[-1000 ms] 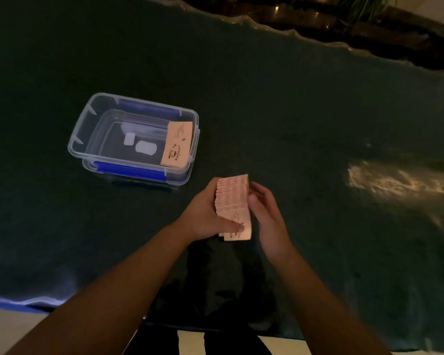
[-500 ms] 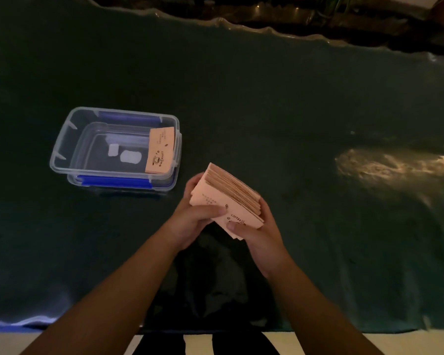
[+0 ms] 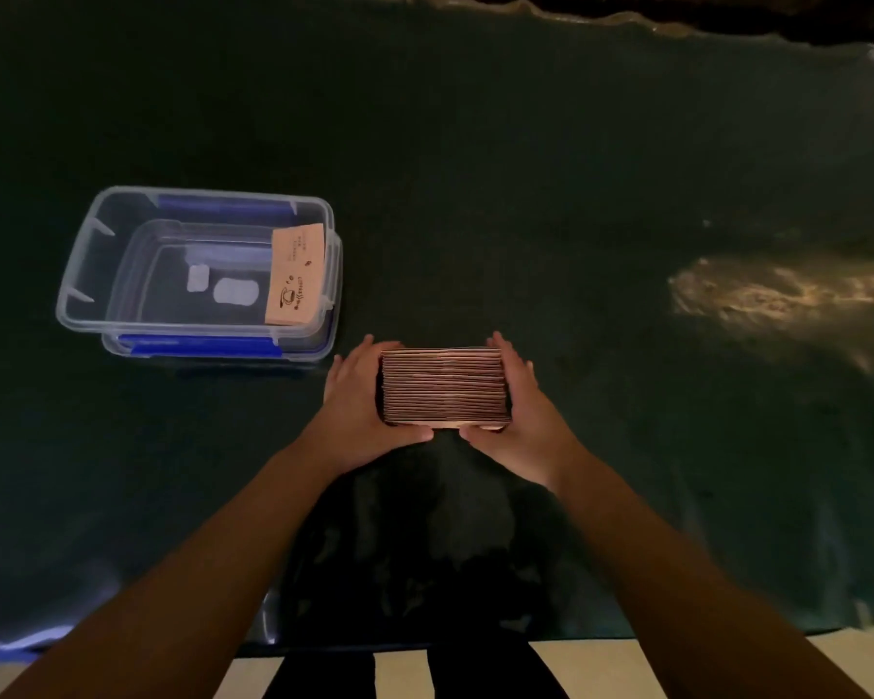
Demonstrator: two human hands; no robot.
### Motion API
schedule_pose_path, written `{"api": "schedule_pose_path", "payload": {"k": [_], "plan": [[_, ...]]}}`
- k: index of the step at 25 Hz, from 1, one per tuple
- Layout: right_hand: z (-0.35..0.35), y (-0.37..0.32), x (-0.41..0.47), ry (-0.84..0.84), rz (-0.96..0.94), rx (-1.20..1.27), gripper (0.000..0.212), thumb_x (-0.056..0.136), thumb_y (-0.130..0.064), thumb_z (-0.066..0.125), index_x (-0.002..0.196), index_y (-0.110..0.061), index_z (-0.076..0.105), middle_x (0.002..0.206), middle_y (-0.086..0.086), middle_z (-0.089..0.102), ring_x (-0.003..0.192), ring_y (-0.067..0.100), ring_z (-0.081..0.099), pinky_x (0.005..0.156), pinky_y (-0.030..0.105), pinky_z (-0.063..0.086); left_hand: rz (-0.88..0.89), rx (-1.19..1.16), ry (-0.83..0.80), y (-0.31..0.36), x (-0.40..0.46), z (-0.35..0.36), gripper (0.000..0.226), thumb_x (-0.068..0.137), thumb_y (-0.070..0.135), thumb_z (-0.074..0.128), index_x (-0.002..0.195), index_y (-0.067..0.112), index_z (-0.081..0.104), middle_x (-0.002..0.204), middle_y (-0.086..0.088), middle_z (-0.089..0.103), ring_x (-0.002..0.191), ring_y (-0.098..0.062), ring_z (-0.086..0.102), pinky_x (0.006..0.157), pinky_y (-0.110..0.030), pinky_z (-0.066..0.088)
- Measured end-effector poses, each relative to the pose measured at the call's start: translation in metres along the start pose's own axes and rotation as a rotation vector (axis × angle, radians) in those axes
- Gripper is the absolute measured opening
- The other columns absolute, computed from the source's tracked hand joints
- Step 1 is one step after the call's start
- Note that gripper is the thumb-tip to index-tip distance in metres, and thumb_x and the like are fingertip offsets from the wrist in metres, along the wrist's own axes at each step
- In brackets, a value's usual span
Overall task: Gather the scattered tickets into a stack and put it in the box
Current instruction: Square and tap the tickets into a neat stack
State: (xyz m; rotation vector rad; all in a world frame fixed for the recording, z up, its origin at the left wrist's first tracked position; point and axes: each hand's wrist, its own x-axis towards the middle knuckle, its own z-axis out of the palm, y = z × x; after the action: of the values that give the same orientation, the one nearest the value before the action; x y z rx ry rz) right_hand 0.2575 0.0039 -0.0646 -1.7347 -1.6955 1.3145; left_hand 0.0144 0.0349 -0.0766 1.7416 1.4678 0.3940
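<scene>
A thick stack of pale pink tickets (image 3: pixel 444 386) stands on its long edge on the dark green table, its many edges facing up at me. My left hand (image 3: pixel 358 402) clasps its left end and my right hand (image 3: pixel 520 407) clasps its right end, thumbs meeting along the near side. A clear plastic box (image 3: pixel 82 274) with blue clips sits to the upper left, lid off. One pink ticket (image 3: pixel 294 274) with a printed cup logo leans inside the box against its right wall.
The table is covered by a dark green cloth (image 3: pixel 526 169) whose near edge runs along the bottom of the view. A patch of warm light (image 3: pixel 778 295) falls on the cloth at the right. The table's far edge is at the top.
The stack has been turned from a tilted, fanned hold to standing squared on its long edge, with a hand at each end. The view has shifted slightly.
</scene>
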Motion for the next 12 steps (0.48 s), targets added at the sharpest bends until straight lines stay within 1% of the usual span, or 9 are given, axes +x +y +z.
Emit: {"api": "schedule_pose_path", "payload": {"k": [1,2,4,6,7,9,10,11,12], "plan": [[0.002,0.003,0.002,0.01,0.006,-0.099,0.115,0.082,-0.035,0.079,0.167,-0.031,0.003,0.176,-0.003,0.019,0.156,0.005,-0.011,0.128,0.039,-0.011,0.015,0.071,-0.02,-0.003,0.001,0.005,0.119,0.055,0.065,0.085,0.153,0.031,0.028,0.159,0.001,0.038,0.154,-0.02,0.016,0.125,-0.051,0.002],[0.005,0.007,0.004,0.017,-0.01,-0.178,0.116,0.08,-0.04,0.076,0.167,-0.027,0.002,0.178,-0.001,0.013,0.153,0.0,-0.015,0.123,0.032,-0.019,0.025,0.122,-0.027,-0.006,0.001,0.009,0.123,0.057,0.066,0.084,0.156,0.027,0.023,0.163,0.001,0.033,0.156,-0.018,0.009,0.124,-0.05,-0.006],[0.011,0.009,0.006,0.026,-0.041,-0.226,0.115,0.076,-0.047,0.069,0.167,-0.024,0.003,0.178,0.001,0.01,0.152,-0.004,-0.017,0.118,0.026,-0.026,0.044,0.159,0.0,-0.006,0.003,0.014,0.124,0.061,0.068,0.082,0.159,0.024,0.019,0.166,0.001,0.027,0.156,-0.015,0.005,0.123,-0.046,-0.011],[0.011,0.009,0.008,0.022,-0.043,-0.195,0.114,0.075,-0.051,0.066,0.166,-0.029,0.0,0.177,-0.004,0.015,0.155,-0.005,-0.011,0.12,0.031,-0.028,0.046,0.143,0.029,-0.006,0.004,0.013,0.123,0.063,0.063,0.083,0.159,0.024,0.019,0.165,0.001,0.029,0.155,-0.014,0.009,0.123,-0.045,-0.009],[0.009,0.009,0.007,0.014,-0.048,-0.168,0.117,0.076,-0.051,0.067,0.166,-0.033,-0.006,0.175,-0.016,0.02,0.155,-0.01,-0.004,0.123,0.037,-0.027,0.035,0.099,0.043,-0.006,0.004,0.011,0.125,0.062,0.058,0.087,0.16,0.025,0.017,0.164,0.003,0.03,0.153,-0.01,0.013,0.123,-0.045,-0.006],[0.005,0.012,0.004,0.006,-0.091,-0.117,0.125,0.078,-0.044,0.074,0.16,-0.048,-0.021,0.153,-0.056,0.018,0.138,-0.035,-0.001,0.124,0.047,-0.021,0.011,-0.015,0.053,-0.003,0.005,0.005,0.135,0.06,0.048,0.093,0.161,0.038,0.005,0.156,0.014,0.032,0.141,0.004,0.016,0.122,-0.045,0.002],[0.005,0.014,0.003,0.015,-0.12,-0.114,0.128,0.079,-0.039,0.077,0.158,-0.054,-0.023,0.146,-0.062,0.017,0.132,-0.04,-0.002,0.125,0.049,-0.015,0.023,-0.027,0.045,-0.002,0.005,0.004,0.138,0.059,0.045,0.094,0.159,0.047,-0.001,0.151,0.016,0.034,0.135,0.008,0.015,0.12,-0.043,0.004],[0.006,0.014,0.002,0.026,-0.141,-0.125,0.127,0.08,-0.035,0.078,0.158,-0.055,-0.021,0.15,-0.055,0.021,0.137,-0.036,0.002,0.127,0.053,-0.011,0.055,0.002,0.034,0.0,0.004,0.004,0.137,0.061,0.045,0.094,0.157,0.052,-0.004,0.151,0.015,0.035,0.135,0.008,0.014,0.119,-0.042,0.003],[0.008,0.012,0.002,0.037,-0.155,-0.157,0.126,0.081,-0.035,0.077,0.16,-0.052,-0.019,0.158,-0.037,0.028,0.147,-0.023,0.013,0.129,0.056,-0.007,0.095,0.06,0.025,0.001,0.004,0.005,0.132,0.064,0.046,0.091,0.157,0.052,-0.002,0.156,0.008,0.037,0.141,0.002,0.015,0.119,-0.041,0.001]]}}
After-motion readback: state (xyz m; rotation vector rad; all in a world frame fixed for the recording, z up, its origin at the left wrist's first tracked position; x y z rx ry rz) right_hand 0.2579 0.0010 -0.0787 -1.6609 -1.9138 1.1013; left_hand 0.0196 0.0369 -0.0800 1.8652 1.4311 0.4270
